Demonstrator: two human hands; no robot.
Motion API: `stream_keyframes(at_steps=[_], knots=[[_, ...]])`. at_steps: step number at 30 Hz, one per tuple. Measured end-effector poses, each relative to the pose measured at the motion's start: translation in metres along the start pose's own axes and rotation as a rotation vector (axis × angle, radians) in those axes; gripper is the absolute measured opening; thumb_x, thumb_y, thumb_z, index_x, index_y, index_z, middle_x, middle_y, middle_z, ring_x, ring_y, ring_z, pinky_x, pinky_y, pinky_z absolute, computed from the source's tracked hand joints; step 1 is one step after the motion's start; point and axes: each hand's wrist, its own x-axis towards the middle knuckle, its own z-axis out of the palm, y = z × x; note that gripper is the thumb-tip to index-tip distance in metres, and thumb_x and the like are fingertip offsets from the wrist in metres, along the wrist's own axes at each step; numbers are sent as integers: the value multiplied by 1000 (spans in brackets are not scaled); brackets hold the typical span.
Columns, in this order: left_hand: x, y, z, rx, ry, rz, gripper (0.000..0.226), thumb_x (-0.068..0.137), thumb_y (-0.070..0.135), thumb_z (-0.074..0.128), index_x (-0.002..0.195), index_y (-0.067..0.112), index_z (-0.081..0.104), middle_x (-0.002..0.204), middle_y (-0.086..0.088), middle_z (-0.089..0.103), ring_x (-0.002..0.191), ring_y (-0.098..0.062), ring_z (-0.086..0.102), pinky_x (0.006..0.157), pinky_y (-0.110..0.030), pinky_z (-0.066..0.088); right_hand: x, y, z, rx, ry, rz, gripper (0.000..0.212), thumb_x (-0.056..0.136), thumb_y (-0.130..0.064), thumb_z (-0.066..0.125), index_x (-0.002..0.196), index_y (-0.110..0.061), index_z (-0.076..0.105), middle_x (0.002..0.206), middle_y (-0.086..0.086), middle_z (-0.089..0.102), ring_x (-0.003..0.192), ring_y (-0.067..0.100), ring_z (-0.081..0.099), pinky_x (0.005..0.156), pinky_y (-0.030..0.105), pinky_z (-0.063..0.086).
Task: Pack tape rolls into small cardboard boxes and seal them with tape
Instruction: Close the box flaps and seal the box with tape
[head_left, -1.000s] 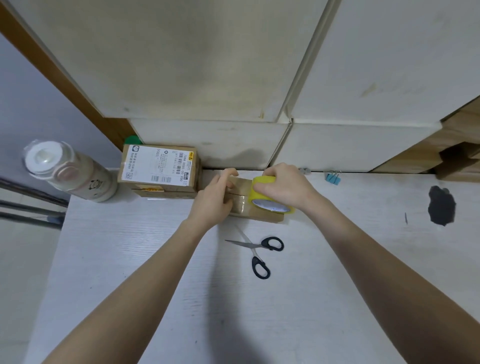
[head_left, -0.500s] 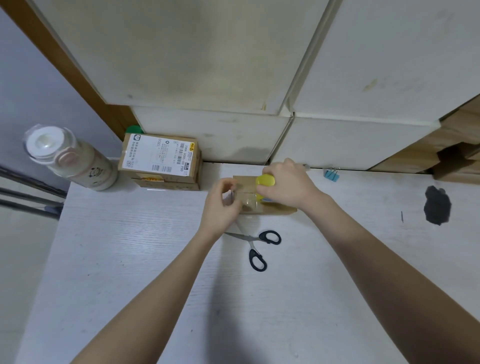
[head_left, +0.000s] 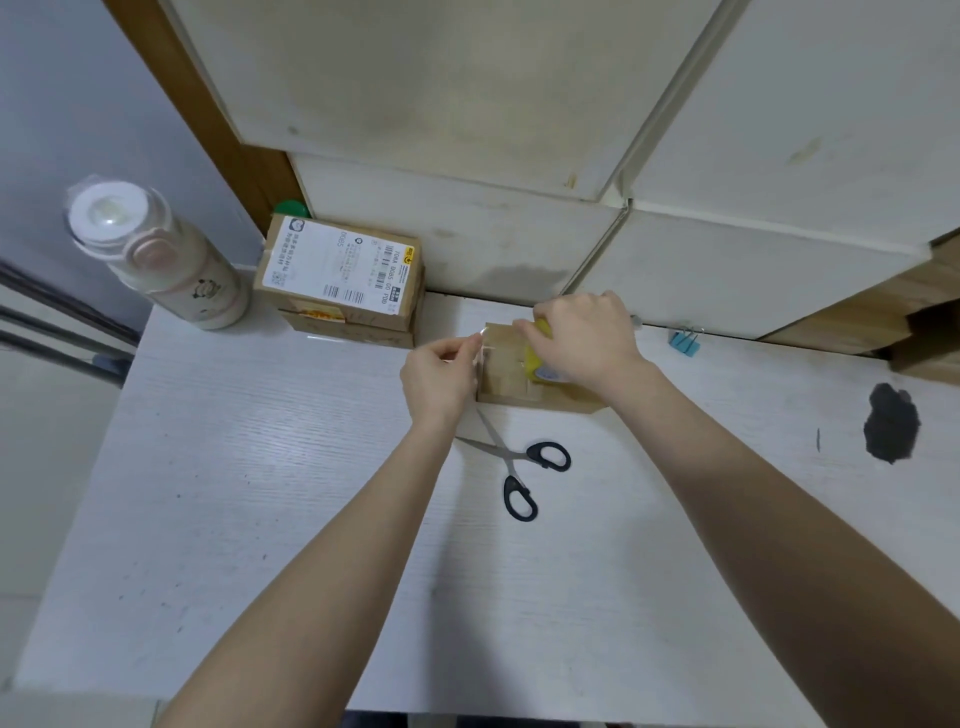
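A small brown cardboard box (head_left: 506, 371) lies on the white table (head_left: 311, 519) near the back wall. On its top stands a yellow-cored roll of clear tape (head_left: 540, 361), and my right hand (head_left: 584, 340) grips that roll from above. At the box's left edge my left hand (head_left: 441, 371) pinches the free end of the clear tape strip (head_left: 480, 353) between thumb and fingertips. The strip runs from the roll across the box top. Most of the roll is hidden under my right hand.
Black-handled scissors (head_left: 519, 467) lie open just in front of the box. Two stacked labelled cardboard boxes (head_left: 340, 280) stand at the back left beside a pale bottle (head_left: 161, 260). A blue binder clip (head_left: 684, 340) lies at the back right, and a dark stain (head_left: 891, 428) marks the table.
My left hand has come off the box top and now pinches the tape end at the box's left edge. My right hand has tipped the roll and shifted it rightward, drawing the strip out.
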Motion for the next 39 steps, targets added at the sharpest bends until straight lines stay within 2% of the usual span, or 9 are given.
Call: stream_keyframes(at_steps=[3, 7, 10, 14, 20, 24, 28, 35, 39], knots=[[3, -2, -5, 38, 55, 11, 17, 87, 32, 66, 76, 19, 70, 73, 12, 65, 74, -4, 58, 70, -18, 39, 5, -5, 0, 7, -41, 54, 40, 97, -41, 38, 83, -12, 62, 76, 9, 59, 77, 31, 57, 63, 31, 30], [7, -4, -13, 58, 96, 16, 18, 89, 30, 64, 84, 14, 73, 78, 6, 68, 77, -9, 59, 70, -20, 39, 12, -12, 0, 14, -78, 100, 35, 95, -38, 42, 72, -12, 49, 72, 7, 47, 71, 29, 44, 62, 31, 31], [8, -8, -11, 91, 96, 2, 22, 89, 30, 63, 87, 11, 73, 85, 0, 70, 81, -11, 60, 73, -21, 41, 14, -17, 1, 2, -68, 90, 30, 94, -37, 44, 77, -12, 51, 78, 10, 52, 80, 33, 52, 65, 31, 33], [9, -17, -4, 124, 91, -34, 25, 90, 31, 62, 89, 9, 72, 90, -4, 71, 88, -18, 62, 75, -24, 42, 16, -19, 7, -9, -32, 62, 27, 93, -36, 46, 98, -11, 55, 97, 14, 64, 94, 35, 59, 67, 32, 31], [6, -23, 10, 102, 80, -98, 24, 92, 31, 60, 86, 10, 71, 87, -3, 70, 86, -18, 61, 76, -23, 39, 16, -20, 9, 14, 1, 40, 19, 91, -36, 47, 88, -18, 43, 93, 14, 65, 88, 35, 60, 65, 33, 31], [4, -25, 15, 119, 77, -130, 24, 93, 31, 59, 79, 12, 67, 84, -2, 68, 77, -15, 57, 73, -24, 38, 18, -21, 10, 10, 15, 29, 20, 90, -34, 48, 94, -15, 51, 91, 13, 66, 87, 35, 60, 65, 33, 32], [5, -24, 19, 130, 53, -146, 27, 93, 31, 59, 87, 8, 71, 90, -6, 71, 85, -21, 63, 73, -26, 42, 17, -21, 11, 10, 31, 20, 23, 90, -34, 48, 98, -13, 54, 90, 14, 66, 86, 36, 59, 65, 33, 32], [8, -25, 23, 162, 29, -149, 28, 93, 32, 58, 87, 7, 70, 93, -8, 71, 88, -24, 63, 71, -26, 40, 16, -22, 12, 38, 59, 22, 25, 91, -35, 46, 95, -12, 55, 87, 13, 66, 83, 36, 59, 65, 33, 31], [11, -27, 23, 145, 47, -161, 31, 91, 33, 61, 103, 5, 53, 92, -3, 61, 90, -23, 59, 73, -29, 40, 15, -23, 12, 57, 68, 28, 24, 90, -31, 43, 95, -12, 56, 87, 14, 66, 83, 37, 59, 65, 33, 32]])
